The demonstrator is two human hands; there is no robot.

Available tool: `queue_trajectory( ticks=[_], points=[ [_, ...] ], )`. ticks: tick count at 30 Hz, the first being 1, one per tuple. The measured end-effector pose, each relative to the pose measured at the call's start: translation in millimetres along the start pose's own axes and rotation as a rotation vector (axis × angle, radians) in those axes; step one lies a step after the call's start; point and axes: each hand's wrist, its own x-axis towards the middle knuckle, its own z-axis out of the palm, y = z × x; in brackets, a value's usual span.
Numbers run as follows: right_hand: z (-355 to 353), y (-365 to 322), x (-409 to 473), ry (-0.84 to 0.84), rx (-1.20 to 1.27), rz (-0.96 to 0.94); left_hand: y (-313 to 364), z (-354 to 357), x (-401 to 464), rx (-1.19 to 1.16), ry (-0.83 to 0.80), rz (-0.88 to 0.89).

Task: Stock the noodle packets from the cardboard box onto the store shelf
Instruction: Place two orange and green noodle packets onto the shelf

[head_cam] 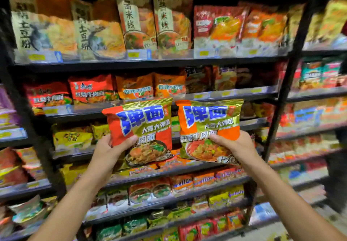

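Two noodle packets are held up side by side in front of the shelving — a red-and-gold packet (139, 133) on the left and an orange-and-gold packet (209, 129) on the right, faces toward the camera, long axes close to upright, each tipped slightly outward. The left hand (110, 147) pinches the left packet by its lower left corner, thumb across the front; the right hand (237, 145) grips the right packet's lower right edge the same way. The store shelf (169, 171) lies straight beyond both packets, farther off, its rows already filled with other packets. Both hands sit about equally near it — so either could push forward first. The cardboard box is not in view.
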Motion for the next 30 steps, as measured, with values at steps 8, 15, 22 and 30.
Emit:
queue_trajectory(
  ticks=[8,15,22,30],
  points=[
    [-139,11,77,-0.013,-0.079,-0.041,-13,150,39,0.049,0.011,0.025],
    [-183,33,148,-0.005,-0.035,-0.074,-13,207,80,0.143,0.029,0.077],
    [-199,60,214,0.026,0.023,-0.024,-20,243,153,0.21,0.111,0.221],
    [-221,62,277,0.068,0.025,-0.109,-18,287,230,0.198,0.047,0.38]
  ],
)
